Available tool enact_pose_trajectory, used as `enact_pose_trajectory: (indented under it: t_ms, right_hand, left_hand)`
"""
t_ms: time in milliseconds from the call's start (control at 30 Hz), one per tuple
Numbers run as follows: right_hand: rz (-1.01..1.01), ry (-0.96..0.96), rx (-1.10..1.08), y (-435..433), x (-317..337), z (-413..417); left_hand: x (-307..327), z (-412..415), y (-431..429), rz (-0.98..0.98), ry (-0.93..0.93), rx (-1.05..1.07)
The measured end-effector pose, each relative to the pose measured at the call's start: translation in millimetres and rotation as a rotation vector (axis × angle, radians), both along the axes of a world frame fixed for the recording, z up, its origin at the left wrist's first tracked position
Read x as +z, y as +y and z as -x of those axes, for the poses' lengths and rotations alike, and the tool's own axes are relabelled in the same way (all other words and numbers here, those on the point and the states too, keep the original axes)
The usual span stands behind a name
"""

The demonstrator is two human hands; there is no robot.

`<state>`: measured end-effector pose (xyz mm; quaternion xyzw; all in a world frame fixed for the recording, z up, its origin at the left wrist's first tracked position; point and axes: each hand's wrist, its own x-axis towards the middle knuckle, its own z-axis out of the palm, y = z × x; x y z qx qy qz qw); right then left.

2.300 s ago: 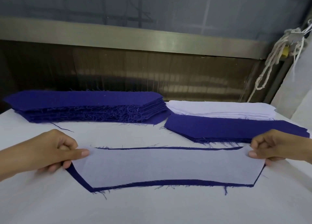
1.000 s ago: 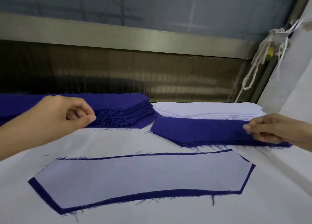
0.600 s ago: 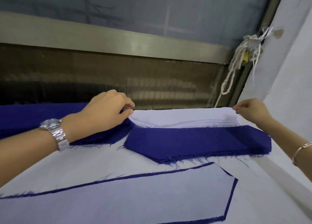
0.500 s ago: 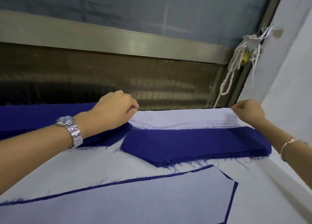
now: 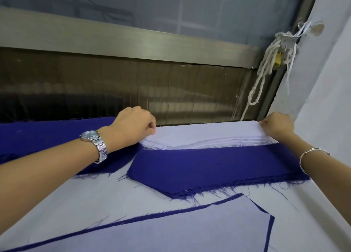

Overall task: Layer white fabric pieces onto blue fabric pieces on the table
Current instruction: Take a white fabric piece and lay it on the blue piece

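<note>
Now left hand (image 5: 135,126) and right hand (image 5: 277,125) pinch the top white piece (image 5: 209,130) at its ends; peel only 1 layer, evenly.

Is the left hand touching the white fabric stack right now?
Touching. The head view shows the left hand pinching the raised left corner of the white fabric stack.

You face a window (image 5: 171,10) with a grey metal bar (image 5: 133,41) across it. A white rope (image 5: 266,60) hangs far right, by a white wall (image 5: 322,81).
</note>
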<state>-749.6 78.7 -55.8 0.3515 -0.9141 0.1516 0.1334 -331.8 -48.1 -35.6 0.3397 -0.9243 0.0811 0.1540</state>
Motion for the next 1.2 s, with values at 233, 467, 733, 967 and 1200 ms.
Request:
enact_pose_trajectory:
  t_ms: [233,467,733,967,1200]
  right_hand:
    - [0.105,-0.049,0.068,4.8,4.2,-4.5]
    - [0.087,0.014,0.144,10.4,9.0,-15.7]
    - [0.297,-0.171,0.242,15.0,3.7,-2.5]
    - [0.42,-0.304,0.262,32.2,0.3,11.7]
    - [0.477,-0.363,0.236,41.1,-2.8,14.1]
  left_hand:
    - [0.5,0.0,1.6,-0.1,0.023,0.027]
    - [2.0,0.5,4.3,-0.106,0.005,0.038]
    - [3.8,-0.1,2.0,-0.112,-0.002,0.053]
    - [5.7,2.4,-3.0,-0.143,-0.08,0.068]
    - [0.3,1.1,1.3,-0.046,-0.028,0.03]
